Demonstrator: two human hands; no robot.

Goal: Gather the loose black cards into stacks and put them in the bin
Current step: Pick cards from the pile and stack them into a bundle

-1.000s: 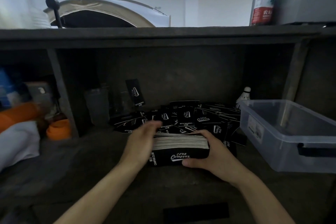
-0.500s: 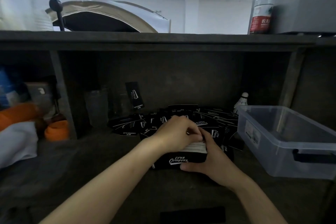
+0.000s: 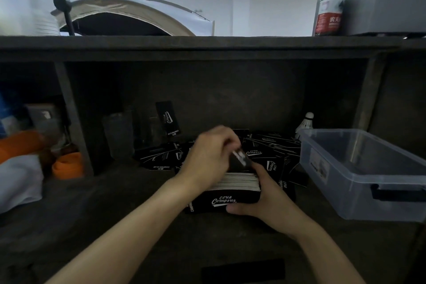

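Both hands work a card stack just left of the clear bin [image 3: 341,191].

The right hand [image 3: 265,200] is curled round the right end of the stack of black cards [image 3: 239,183], thumb on its printed front face; the stack stands on edge on the shelf, near the bin's left wall. The left hand [image 3: 207,157] pinches one blurred black card [image 3: 239,160] just above the stack. Loose black cards [image 3: 272,145] lie heaped behind the stack, reaching toward the bin. A leaning card [image 3: 167,119] rests against the back wall, well left of the bin. A shuttlecock [image 3: 305,122] stands just behind the bin's far left corner.
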